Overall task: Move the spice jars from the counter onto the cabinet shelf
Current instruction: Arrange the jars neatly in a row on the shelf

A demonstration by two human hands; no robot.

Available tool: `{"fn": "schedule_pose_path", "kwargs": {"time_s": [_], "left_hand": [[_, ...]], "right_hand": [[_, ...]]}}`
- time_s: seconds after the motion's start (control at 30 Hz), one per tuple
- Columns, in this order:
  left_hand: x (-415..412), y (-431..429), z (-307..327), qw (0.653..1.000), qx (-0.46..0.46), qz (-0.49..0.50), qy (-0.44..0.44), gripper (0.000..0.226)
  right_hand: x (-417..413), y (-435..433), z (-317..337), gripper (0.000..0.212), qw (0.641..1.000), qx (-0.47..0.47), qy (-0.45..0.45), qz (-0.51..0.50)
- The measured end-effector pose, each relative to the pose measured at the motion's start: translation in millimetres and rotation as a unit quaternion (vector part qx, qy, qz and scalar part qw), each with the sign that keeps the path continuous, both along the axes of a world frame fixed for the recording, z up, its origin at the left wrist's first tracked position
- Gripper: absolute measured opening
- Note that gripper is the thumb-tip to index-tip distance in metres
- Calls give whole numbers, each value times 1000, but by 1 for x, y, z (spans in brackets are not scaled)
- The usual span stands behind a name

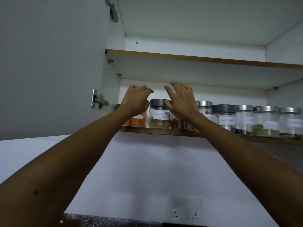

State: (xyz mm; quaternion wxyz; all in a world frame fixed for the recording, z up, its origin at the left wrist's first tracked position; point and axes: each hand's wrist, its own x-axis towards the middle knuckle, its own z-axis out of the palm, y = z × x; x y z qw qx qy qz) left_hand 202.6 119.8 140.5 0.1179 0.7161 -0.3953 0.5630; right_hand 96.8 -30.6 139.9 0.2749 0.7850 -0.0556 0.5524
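Open wall cabinet with a white interior (196, 46), grey cabinet door (49, 63) swung to the left of frame, pale wall below. A strip of dark speckled stone counter (106, 222) shows at the bottom edge, with a white wall socket (185, 215) at bottom centre.

The wood-edged lower cabinet shelf (147, 129) crosses mid frame and carries a row of clear glass spice jars (265, 122). They sit along the front edge with white labels facing out, probably so they can be read.

At centre, a clear jar with dark grey lid (159, 115) and greenish powder stands upright between the two hands. To its left is an orange-powder jar (138, 121), partly hidden by the left hand (137, 99). The right hand (182, 102) covers a brown-filled jar (179, 124).

- **Left hand:** fingers loosely curled, nothing in it.
- **Right hand:** fingers spread and relaxed, nothing grasped. The thumb is close to the dark lid; contact can't be told.

Both hands hover at lid height, which reads as a release or a nudge into line. No jars show on the counter strip, so the task is likely near done.
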Motion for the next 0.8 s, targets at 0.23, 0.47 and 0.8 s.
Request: {"fn": "schedule_pose_path", "kwargs": {"time_s": [0.23,0.47,0.8], "left_hand": [[-24,-24,1,997,60,-44,-7,44],[-16,-37,-8,990,138,0,43,89],[-4,-28,-12,986,150,-11,78,110]], "right_hand": [[-50,-57,3,70,995,69,70,5],[-56,-74,-3,102,980,76,179,-33],[-45,-79,-7,112,982,20,170,-75]]}}
